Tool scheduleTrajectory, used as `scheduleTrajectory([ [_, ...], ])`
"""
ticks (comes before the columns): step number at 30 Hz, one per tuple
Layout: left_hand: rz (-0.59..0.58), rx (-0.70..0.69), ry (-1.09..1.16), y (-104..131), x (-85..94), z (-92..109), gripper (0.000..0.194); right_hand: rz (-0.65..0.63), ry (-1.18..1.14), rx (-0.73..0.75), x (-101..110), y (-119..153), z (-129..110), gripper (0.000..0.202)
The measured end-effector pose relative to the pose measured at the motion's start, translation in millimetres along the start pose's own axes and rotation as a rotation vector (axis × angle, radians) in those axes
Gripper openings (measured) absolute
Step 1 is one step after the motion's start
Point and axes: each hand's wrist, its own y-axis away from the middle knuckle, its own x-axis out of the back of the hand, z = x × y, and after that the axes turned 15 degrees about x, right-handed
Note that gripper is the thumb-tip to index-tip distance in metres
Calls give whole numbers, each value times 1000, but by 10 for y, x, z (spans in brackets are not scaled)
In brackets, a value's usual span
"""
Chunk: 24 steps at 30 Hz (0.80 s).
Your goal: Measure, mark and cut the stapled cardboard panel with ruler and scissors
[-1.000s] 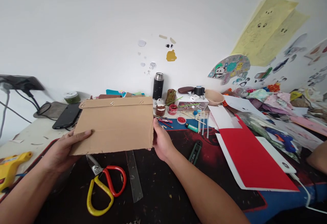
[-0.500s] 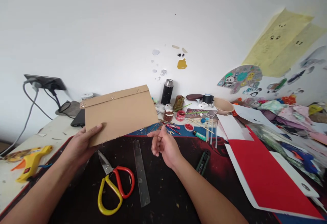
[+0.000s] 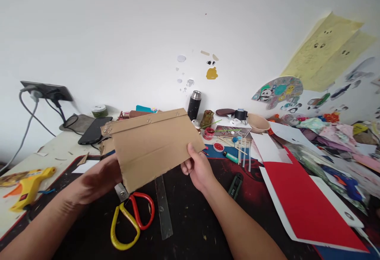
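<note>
Pinches the cardboard point(image 3: 157, 149) by its four-o'clock edge in the right hand point(image 3: 202, 171), at one o'clock from the scissors point(image 3: 130, 201), with the left hand point(image 3: 96, 181) by its eight-o'clock side, fingers hidden, grip impossible to tell.

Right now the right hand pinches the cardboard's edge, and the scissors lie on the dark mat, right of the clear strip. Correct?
Not quite, the side is wrong: the head view shows the scissors left of the clear strip. The rest holds: right hand pinching the edge of the cardboard, scissors on the dark mat.
</note>
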Motion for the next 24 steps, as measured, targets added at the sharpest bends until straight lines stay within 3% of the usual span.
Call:
scheduleTrajectory([
  [2,38,-60,93,34,35,87,128,35,-3,-1,40,-47,-27,73],
  [4,175,-102,196,55,32,168,131,74,11,-14,68,-74,-33,74],
  [7,254,-13,231,64,-23,213,127,96,23,-24,67,-67,-10,68],
  [15,241,274,-25,11,-175,32,54,4,167,23,38,17,65,63],
  [18,276,205,-46,-36,-217,19,51,-35,164,13,53,22,76,65],
  [21,360,79,11,-83,-231,15,61,-118,162,2,48,44,96,65],
  [24,365,52,27,-103,-237,-16,65,-162,197,1,32,83,120,60],
])
